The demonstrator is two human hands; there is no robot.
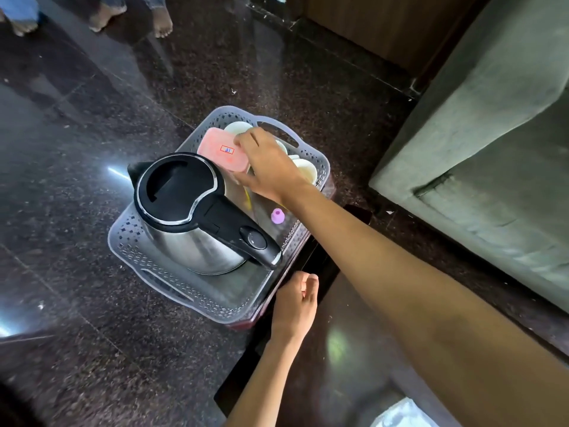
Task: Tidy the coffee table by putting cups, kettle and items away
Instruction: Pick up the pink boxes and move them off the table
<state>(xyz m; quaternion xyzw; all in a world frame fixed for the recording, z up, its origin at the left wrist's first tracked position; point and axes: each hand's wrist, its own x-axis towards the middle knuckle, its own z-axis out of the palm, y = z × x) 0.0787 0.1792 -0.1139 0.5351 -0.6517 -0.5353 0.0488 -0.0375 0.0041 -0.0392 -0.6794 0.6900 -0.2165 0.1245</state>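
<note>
A translucent grey basket [129, 238] holds a steel kettle [197, 217] with a black lid and handle. Behind the kettle lies a pink lidded box [220, 149] with a small label, and my right hand [268, 164] grips its right edge. White cups [235, 127] stand at the basket's far end, partly hidden by the hand. A small purple cap [277, 216] lies on the basket floor to the right of the kettle. My left hand [297, 306] is curled loosely by the basket's near right corner, holding nothing that I can see.
The basket rests on a dark table corner [308, 365] above a dark speckled floor [77, 134]. A grey-green sofa [492, 134] stands to the right. Bare feet of other people [160, 23] show at the top left. A white wrapper [400, 414] lies at the bottom.
</note>
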